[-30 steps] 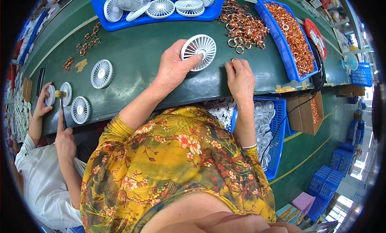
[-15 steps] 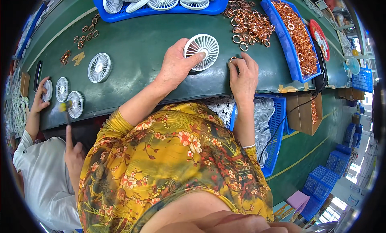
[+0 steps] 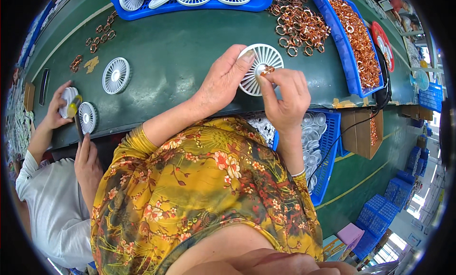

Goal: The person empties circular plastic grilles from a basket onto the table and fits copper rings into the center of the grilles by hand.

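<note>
My left hand grips a round white fan grille by its left edge, thumb on the spokes, tilted up above the green table. At the grille's middle, my right hand pinches a shiny copper-coloured ring between thumb and fingertips. Whether the ring touches the hub, I cannot tell. Beyond them lies a heap of similar copper rings on the table. Another white grille lies flat to the left.
A blue basket of grilles stands at the far edge; a blue tray of rings is at right. Below the table edge sits a blue crate of clear parts. At left, a co-worker's hands hold a yellow-headed hammer and grilles.
My left hand has brought the grille to the right. My right hand has lifted a ring off the table to the grille's centre. The co-worker's left hand has shifted right with a grille.
</note>
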The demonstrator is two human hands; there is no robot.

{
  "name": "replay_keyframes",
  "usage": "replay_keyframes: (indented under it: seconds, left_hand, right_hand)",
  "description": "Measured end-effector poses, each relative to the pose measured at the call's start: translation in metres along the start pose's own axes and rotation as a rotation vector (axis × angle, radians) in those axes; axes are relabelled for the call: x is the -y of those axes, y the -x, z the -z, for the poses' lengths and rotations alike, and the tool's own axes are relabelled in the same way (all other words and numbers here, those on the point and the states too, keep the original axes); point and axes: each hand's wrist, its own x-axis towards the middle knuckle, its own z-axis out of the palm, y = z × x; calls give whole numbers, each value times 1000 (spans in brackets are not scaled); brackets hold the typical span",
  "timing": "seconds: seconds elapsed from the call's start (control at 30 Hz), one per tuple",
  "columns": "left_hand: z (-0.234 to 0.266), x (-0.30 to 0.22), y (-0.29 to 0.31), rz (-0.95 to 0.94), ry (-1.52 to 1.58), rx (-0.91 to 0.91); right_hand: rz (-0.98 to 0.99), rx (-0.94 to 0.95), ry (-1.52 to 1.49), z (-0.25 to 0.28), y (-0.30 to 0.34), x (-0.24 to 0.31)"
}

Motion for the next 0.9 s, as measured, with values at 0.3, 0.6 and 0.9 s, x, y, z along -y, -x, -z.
replay_keyframes:
  seconds: [0.3,0.6,0.9]
  left_hand:
    - [-4,3,8,-61,-257,-46]
    - [10,-9,8,17,369,195]
    - [15,-3,13,-239,-210,124]
  right_hand:
    - [-153,199,171,-15,3,5]
    - [79,159,171,9,-2,4]
    - [-408,64,-892,-12,10,-6]
